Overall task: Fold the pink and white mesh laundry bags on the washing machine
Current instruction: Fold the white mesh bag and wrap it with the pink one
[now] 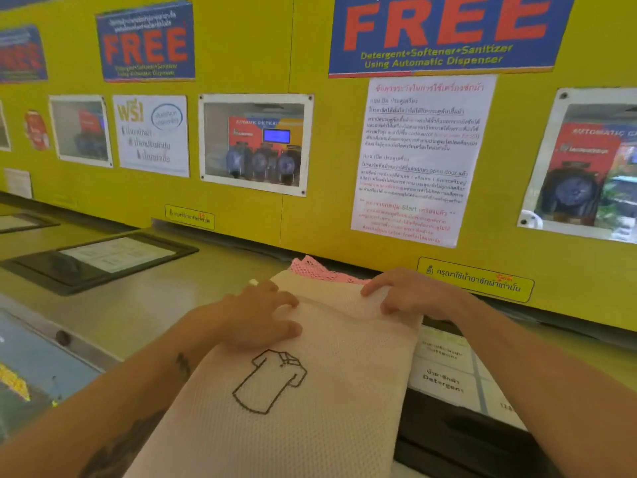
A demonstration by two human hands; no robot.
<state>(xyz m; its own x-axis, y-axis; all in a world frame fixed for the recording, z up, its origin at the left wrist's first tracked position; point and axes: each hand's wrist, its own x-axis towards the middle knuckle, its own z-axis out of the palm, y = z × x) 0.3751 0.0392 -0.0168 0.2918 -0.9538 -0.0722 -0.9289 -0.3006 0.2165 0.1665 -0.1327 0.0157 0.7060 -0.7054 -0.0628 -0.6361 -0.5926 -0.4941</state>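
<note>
As a person bent over a washing machine top in a self-service laundry, 2 bare hands worked the far end of a white mesh laundry bag that lay spread flat on the lid. The bag, stitched with the outline of a shirt, ran lengthwise away from the person, its long axis pointing toward the yellow wall and leaning slightly to the right. Its near end ran out of the bottom of the picture. A pink mesh laundry bag lay beneath it, only a strip of its far edge showing beyond the white one, close to the wall.

The left hand rested palm down on the left side of the white bag with fingers spread, pressing rather than gripping, just above the shirt outline. The right hand sat at the bag's far right corner, fingers curled onto a raised ridge of mesh; it appeared to pinch that fabric, though how firm the hold was could not be told. A crease ran across the bag between the 2 hands.

Both hands sat at about the same distance along the bag, near its far end, with most of its length lying between them and the person. A fold across the long axis would likely mean drawing that far edge back toward the body, with the right hand already placed on the loose corner. A detergent label on the machine showed just to the right of the bag.
</note>
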